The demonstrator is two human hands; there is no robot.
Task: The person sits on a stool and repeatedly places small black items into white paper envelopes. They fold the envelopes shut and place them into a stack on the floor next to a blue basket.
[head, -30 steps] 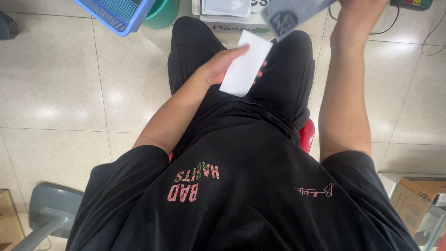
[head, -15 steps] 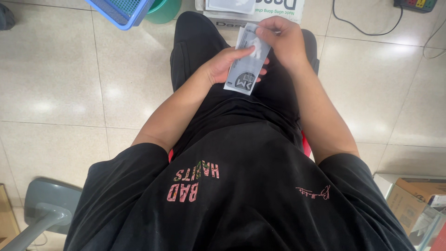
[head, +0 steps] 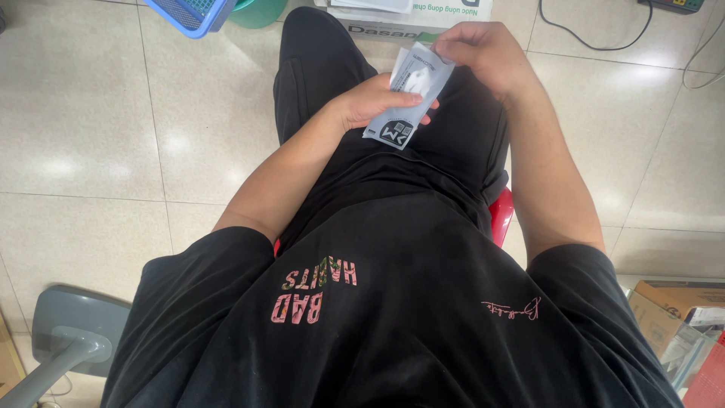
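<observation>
Grey stand base [head: 68, 340] at the bottom-left corner of the tiled floor [head: 98, 136]. Blue mesh basket [head: 192, 13] at the top edge, left of centre, with a green tub [head: 260, 13] just beside it, both cut off by the frame.

Person seated, black shirt and black trousers, seen from above. Red seat edge [head: 502, 215] shows beside the right thigh.

Left hand [head: 374, 102] rests on the lap, palm toward the trousers, its fingers [head: 404, 98] curled loosely under and along the lower half of a flat grey packet [head: 408, 94], touching it. The packet lies tilted across the lap between both hands, pale label area near its upper end, a black-and-white square mark at its lower end. It is over the thighs, not on the floor.

Right hand [head: 487, 57] holds the packet's upper end: fingers closed on the top corner, pinching it. How firmly the left-hand fingers grip cannot be told; they cradle rather than clamp.

Beyond the knees, at the top edge of the floor, a white and green carton [head: 411, 26]. Black cable [head: 589, 41] trails along the top-right. Cardboard box [head: 668, 302] and a clear plastic piece at the bottom-right corner.
</observation>
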